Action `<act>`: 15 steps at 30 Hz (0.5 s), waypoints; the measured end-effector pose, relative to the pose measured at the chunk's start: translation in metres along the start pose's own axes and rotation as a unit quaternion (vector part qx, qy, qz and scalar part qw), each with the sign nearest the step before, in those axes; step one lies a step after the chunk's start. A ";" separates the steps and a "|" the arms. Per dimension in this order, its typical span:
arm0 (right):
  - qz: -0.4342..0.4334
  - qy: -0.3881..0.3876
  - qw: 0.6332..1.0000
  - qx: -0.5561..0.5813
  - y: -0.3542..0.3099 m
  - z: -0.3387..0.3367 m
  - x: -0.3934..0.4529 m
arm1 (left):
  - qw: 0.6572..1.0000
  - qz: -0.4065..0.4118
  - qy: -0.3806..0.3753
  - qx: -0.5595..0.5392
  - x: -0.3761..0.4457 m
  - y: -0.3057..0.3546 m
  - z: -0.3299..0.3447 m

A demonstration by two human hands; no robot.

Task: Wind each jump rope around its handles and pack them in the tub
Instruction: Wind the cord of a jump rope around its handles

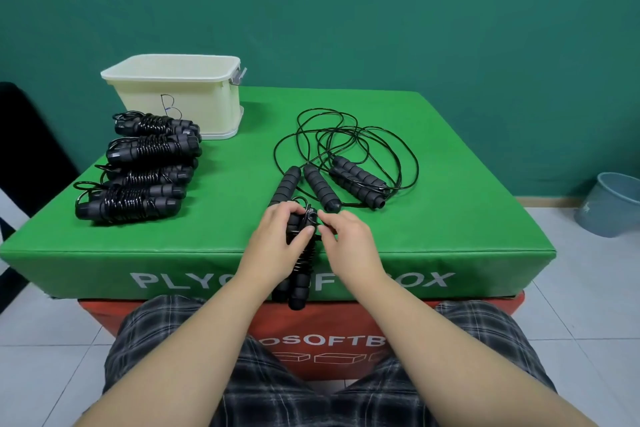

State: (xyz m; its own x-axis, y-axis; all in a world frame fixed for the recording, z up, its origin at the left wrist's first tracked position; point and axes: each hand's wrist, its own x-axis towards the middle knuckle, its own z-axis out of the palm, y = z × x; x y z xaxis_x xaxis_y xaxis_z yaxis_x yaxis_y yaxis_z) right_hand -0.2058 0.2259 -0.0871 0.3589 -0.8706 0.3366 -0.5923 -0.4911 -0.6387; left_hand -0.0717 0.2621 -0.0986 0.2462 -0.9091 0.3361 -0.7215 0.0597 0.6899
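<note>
Two bare forearms, no sleeves in sight, no watch, ring or band on either wrist. Left hand (277, 236) and right hand (346, 241) both ungloved, short plain nails. Below, dark plaid shorts (194, 340), a grey and black check crossed by thin pale lines, covering both thighs.

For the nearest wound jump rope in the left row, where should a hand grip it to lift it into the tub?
Probably around the middle of the nearest wound rope, from above: its coils bind both handles there, and it lies flat, crosswise to the person.
</note>
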 end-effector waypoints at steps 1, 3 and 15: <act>0.001 -0.013 1.000 -0.009 -0.001 0.001 0.000 | 1.000 0.000 -0.002 0.025 0.001 -0.002 -0.002; -0.004 -0.038 0.999 -0.027 -0.003 0.003 0.000 | 0.997 -0.020 -0.006 0.074 0.001 -0.003 -0.007; 0.040 -0.044 0.997 -0.041 -0.014 0.007 0.010 | 0.963 -0.135 -0.128 0.197 0.037 0.026 -0.010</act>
State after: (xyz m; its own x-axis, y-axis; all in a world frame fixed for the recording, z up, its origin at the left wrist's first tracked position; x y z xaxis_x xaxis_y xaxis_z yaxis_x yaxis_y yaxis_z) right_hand -0.1889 0.2245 -0.0802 0.3680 -0.9029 0.2220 -0.6779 -0.4240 -0.6006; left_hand -0.0748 0.2344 -0.0617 0.3278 -0.9445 -0.0239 -0.8556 -0.3075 0.4164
